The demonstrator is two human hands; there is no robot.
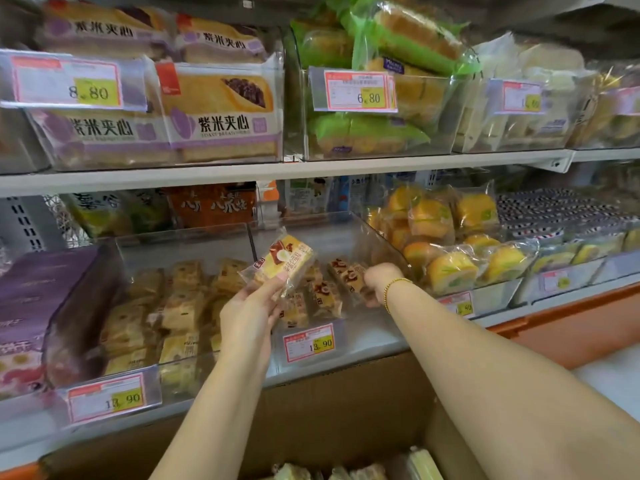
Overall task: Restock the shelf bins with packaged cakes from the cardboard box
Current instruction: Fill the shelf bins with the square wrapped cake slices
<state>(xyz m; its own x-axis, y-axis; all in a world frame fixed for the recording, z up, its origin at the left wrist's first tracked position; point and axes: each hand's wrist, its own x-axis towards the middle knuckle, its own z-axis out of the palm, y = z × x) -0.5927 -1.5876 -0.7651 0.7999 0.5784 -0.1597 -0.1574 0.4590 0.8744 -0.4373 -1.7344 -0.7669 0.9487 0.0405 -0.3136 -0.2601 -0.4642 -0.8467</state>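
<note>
My left hand holds a packaged cake up in front of the clear middle bin on the lower shelf. My right hand, a gold bracelet on its wrist, reaches into that bin and rests on the wrapped cakes lying in it; its fingers are hidden among them. The bin to the left is filled with similar yellow cakes. The open cardboard box stands below my arms, with a few cakes showing at the bottom edge.
The upper shelf carries bins of purple-labelled toast bread and green-wrapped rolls. A bin of round yellow cakes sits right of the middle bin. Price tags hang on the bin fronts. A purple carton stands far left.
</note>
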